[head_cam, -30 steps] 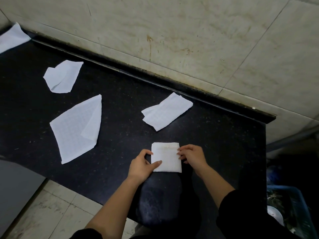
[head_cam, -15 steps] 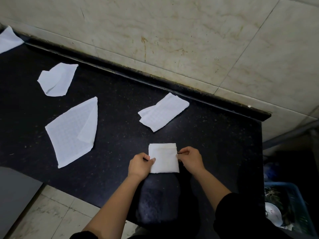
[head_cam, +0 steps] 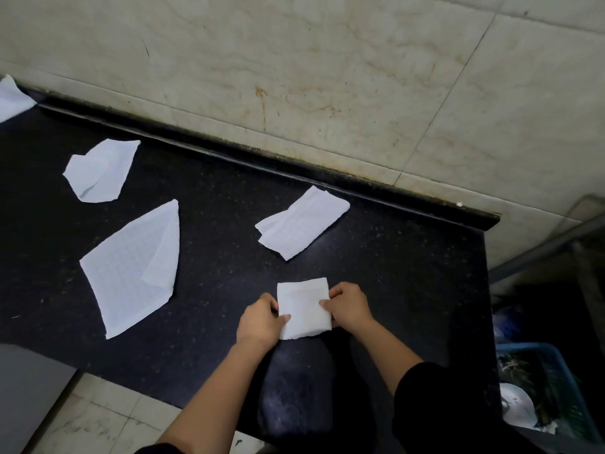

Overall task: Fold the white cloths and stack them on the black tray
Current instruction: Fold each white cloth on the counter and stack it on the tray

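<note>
**Both hands pinch a small folded cloth at the near edge of the surface**

A small white cloth folded into a thick square [head_cam: 302, 308] sits low over the black speckled stone surface [head_cam: 212, 244], close to its near edge and right of centre. The left hand [head_cam: 260, 319] grips the square's left edge: its thumb lies on top of the cloth and its fingers [head_cam: 268, 301] curl at the edge. The right hand [head_cam: 348, 306] takes the opposite edge the same way, thumb on top and fingers curled round the side. Whether the square rests fully on the surface or is slightly lifted cannot be told.

Just beyond the hands, apart from them, lies a white cloth folded into a loose rectangle [head_cam: 301, 222]. Farther left is a larger white checked cloth with one side turned over [head_cam: 131, 270], spread flat. Behind it sits a smaller crumpled white cloth [head_cam: 100, 170], and the corner of another white cloth [head_cam: 11, 99] shows at the left border.

A beige marble-tiled wall [head_cam: 327, 77] rises behind the surface. A blue plastic basket [head_cam: 556, 352] stands low at the right.
</note>
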A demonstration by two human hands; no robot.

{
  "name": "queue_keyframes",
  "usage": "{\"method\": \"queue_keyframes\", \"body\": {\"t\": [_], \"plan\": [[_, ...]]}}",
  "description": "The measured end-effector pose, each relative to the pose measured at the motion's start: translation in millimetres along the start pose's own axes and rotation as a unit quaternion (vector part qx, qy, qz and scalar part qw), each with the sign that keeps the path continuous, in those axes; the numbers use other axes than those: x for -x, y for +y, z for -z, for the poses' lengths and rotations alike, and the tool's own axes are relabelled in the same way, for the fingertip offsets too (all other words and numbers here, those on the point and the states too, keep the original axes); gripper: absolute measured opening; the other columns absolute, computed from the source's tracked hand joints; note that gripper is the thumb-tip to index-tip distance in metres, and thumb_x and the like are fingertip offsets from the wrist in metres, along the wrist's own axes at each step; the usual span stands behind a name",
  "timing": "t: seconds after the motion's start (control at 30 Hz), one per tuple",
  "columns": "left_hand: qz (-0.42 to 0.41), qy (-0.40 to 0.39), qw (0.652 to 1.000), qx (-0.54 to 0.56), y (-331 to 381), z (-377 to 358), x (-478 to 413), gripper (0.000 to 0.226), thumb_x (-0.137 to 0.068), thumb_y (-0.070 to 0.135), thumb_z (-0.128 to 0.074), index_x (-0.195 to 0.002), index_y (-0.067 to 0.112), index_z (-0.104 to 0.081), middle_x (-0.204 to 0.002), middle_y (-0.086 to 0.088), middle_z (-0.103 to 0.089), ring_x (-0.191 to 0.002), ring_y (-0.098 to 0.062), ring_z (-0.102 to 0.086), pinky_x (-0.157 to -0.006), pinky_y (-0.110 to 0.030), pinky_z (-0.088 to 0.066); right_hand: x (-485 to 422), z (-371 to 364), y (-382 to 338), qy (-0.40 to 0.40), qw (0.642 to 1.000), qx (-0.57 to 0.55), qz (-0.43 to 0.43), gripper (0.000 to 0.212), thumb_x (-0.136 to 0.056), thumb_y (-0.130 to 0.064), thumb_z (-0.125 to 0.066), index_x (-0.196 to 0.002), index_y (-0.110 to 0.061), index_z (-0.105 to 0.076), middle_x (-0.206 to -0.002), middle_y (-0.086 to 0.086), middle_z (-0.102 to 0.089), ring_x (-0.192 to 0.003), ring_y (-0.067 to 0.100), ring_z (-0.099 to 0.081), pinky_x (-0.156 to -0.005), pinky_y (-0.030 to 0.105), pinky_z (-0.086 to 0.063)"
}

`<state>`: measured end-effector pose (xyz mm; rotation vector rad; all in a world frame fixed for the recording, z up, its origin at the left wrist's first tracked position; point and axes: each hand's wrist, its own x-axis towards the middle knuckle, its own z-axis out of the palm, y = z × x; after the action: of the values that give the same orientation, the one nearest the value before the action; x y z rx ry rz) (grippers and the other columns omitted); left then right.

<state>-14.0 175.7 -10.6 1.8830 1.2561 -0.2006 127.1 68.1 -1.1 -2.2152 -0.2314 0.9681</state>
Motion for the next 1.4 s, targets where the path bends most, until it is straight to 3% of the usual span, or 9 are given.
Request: {"method": "queue_keyframes", "body": {"t": [0.23,0.37,0.53,0.6,0.67,0.83,1.03,1.2,1.4], "plan": [[-0.006,0.017,0.995,0.096,9.0,8.7,-2.6,0.027,-0.088,0.028,-0.065,-0.108,0.011,-0.064,-0.1,-0.006,-0.069,-0.096,-0.022,-0.064,-0.083,-0.026,-0.048,21.0,13.4,-34.2,0.0,0.993,0.048,0.106,0.005,-0.08,-0.008,-0.069,-0.084,-0.01,-0.071,-0.081,0.007,-0.072,-0.079,0.021,-0.07,-0.074,0.044,-0.06],[0.084,-0.141,0.904,0.395,31.9,10.5,8.4,0.043,-0.088,0.047,-0.061,-0.1,0.007,-0.067,-0.097,-0.011,-0.073,-0.088,-0.023,-0.07,-0.071,-0.033,-0.057,42.5,38.4,-56.4,0.004,0.991,0.029,0.134,0.01,-0.081,-0.009,-0.071,-0.092,-0.011,-0.071,-0.083,0.007,-0.072,-0.081,0.019,-0.07,-0.076,0.04,-0.06],[0.069,-0.276,0.824,0.49,65.9,4.0,17.9,0.051,-0.086,0.047,-0.061,-0.116,0.006,-0.065,-0.099,-0.016,-0.069,-0.085,-0.026,-0.064,-0.086,-0.041,-0.053,72.1,89.7,-66.9,0.015,0.991,-0.059,0.118,0.014,-0.084,-0.004,-0.069,-0.098,-0.002,-0.069,-0.09,0.016,-0.073,-0.08,0.025,-0.072,-0.055,0.029,-0.059],[0.049,-0.301,0.809,0.503,86.8,1.3,24.1,0.045,-0.087,0.034,-0.062,-0.123,0.007,-0.061,-0.109,-0.015,-0.07,-0.085,-0.023,-0.067,-0.071,-0.033,-0.057,85.3,118.2,-64.8,0.019,0.99,-0.079,0.118,0.013,-0.085,-0.004,-0.068,-0.098,-0.001,-0.069,-0.088,0.016,-0.074,-0.076,0.022,-0.073,-0.054,0.025,-0.057],[0.018,-0.309,0.804,0.507,110.1,1.3,33.4,0.045,-0.085,0.022,-0.065,-0.127,0.007,-0.058,-0.118,-0.017,-0.067,-0.089,-0.024,-0.067,-0.06,-0.029,-0.057,95.8,146.9,-59.6,0.031,0.987,-0.102,0.119,0.011,-0.085,-0.004,-0.068,-0.095,-0.003,-0.07,-0.083,0.014,-0.074,-0.067,0.016,-0.072,-0.054,0.023,-0.055],[-0.1,-0.329,0.817,0.463,181.5,4.1,67.2,0.042,-0.086,0.018,-0.066,-0.127,0.014,-0.057,-0.122,-0.011,-0.067,-0.106,-0.024,-0.066,-0.074,-0.031,-0.059,124.5,228.4,-54.9,0.056,0.978,-0.155,0.131,0.013,-0.084,0.001,-0.068,-0.097,0.003,-0.069,-0.076,0.014,-0.071,-0.057,0.014,-0.068,-0.051,0.023,-0.054],[-0.195,-0.316,0.821,0.434,282.5,-10.8,129.8,0.031,-0.089,0.018,-0.063,-0.119,0.016,-0.062,-0.099,-0.001,-0.072,-0.075,-0.009,-0.071,-0.057,-0.022,-0.055,165.2,341.8,-43.9,0.082,0.965,-0.186,0.166,0.02,-0.082,0.001,-0.07,-0.102,0.004,-0.067,-0.081,0.015,-0.067,-0.058,0.014,-0.062,-0.051,0.02,-0.055],[-0.231,-0.318,0.832,0.392,344.1,-52.8,173.2,0.027,-0.088,0.012,-0.064,-0.113,0.018,-0.062,-0.094,-0.001,-0.074,-0.072,-0.012,-0.07,-0.064,-0.025,-0.058,181.3,420.4,-0.8,0.088,0.958,-0.227,0.154,0.019,-0.08,0.003,-0.07,-0.098,-0.002,-0.067,-0.075,0.007,-0.069,-0.054,0.011,-0.061,-0.05,0.02,-0.053],[-0.254,-0.313,0.845,0.352,409.1,-122.5,221.5,0.031,-0.085,0.003,-0.067,-0.113,0.015,-0.058,-0.09,-0.004,-0.072,-0.068,-0.016,-0.066,-0.056,-0.023,-0.056,192.4,506.4,69.9,0.103,0.955,-0.237,0.146,0.012,-0.082,0.0,-0.068,-0.092,-0.007,-0.069,-0.081,0.006,-0.072,-0.065,0.014,-0.067,-0.059,0.023,-0.058]]}}
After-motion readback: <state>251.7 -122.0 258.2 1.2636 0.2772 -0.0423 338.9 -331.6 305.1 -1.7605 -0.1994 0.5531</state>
